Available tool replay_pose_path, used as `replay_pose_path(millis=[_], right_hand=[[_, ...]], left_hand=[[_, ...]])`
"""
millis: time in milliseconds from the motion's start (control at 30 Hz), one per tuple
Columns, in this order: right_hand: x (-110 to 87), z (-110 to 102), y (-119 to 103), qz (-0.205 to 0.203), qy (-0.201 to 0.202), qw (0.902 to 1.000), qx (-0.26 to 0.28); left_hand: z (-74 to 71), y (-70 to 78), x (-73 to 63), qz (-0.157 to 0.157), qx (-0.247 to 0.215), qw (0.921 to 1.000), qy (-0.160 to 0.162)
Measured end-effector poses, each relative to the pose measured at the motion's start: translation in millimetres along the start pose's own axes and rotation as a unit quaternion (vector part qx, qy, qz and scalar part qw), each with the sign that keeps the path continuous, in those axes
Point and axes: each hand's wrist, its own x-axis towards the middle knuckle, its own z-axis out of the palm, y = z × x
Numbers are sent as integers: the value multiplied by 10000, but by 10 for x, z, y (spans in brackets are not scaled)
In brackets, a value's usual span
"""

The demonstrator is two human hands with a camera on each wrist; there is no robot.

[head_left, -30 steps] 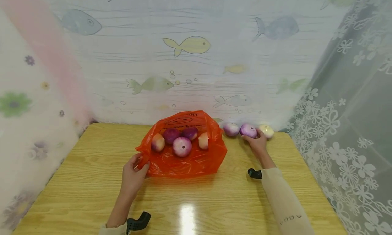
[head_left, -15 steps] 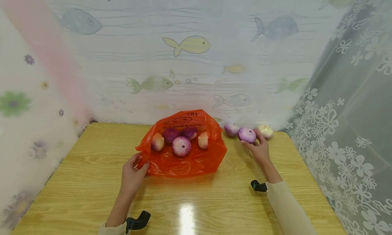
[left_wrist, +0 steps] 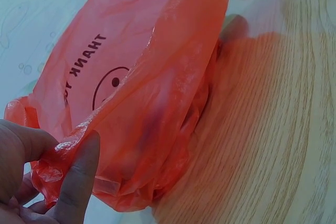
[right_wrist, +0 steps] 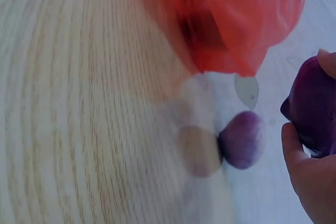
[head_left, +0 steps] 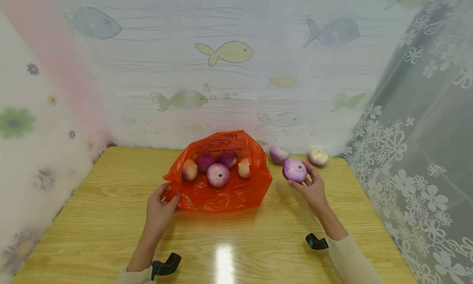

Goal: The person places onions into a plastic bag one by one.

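In the head view my left hand [head_left: 160, 208] pinches the left edge of a red plastic bag [head_left: 221, 202] whose mouth gapes toward me. Thumb and finger grip the crumpled film of the bag [left_wrist: 142, 93] in the left wrist view. Inside lie several onions, among them a purple-white onion [head_left: 218, 175] at the front. To the right of the bag my right hand [head_left: 313, 189] holds another purple onion [head_left: 294, 170] between thumb and fingers. The right wrist view shows this held onion [right_wrist: 315, 106] at its right edge.
Behind the held onion, by the wall, a purple onion [head_left: 278, 155] rests on the wooden table [head_left: 258, 238]. Farther right along that back edge sits a pale yellow-white onion [head_left: 318, 157]. Printed fish curtain [head_left: 236, 82] borders the table's far side.
My right hand has drawn the purple onion out of the row at the back, toward me and slightly left. My left hand keeps its pinch on the bag.
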Motion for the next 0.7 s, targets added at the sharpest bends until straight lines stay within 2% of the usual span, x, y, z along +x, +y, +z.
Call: replay_pose_path(millis=[200, 367, 533, 700], right_hand=[[-128, 41, -81, 2, -85, 10000, -28], [-248, 116, -160, -144, -73, 9996, 252], [-392, 252, -275, -541, -90, 9941, 931], [-562, 445, -450, -887, -528, 9820, 1582]], left_hand=[[-7, -6, -5, 4, 97, 10000, -6], [-7, -11, -9, -33, -9, 10000, -38], [-1, -10, -1, -12, -20, 10000, -28], [2, -12, 6, 8, 40, 10000, -11]])
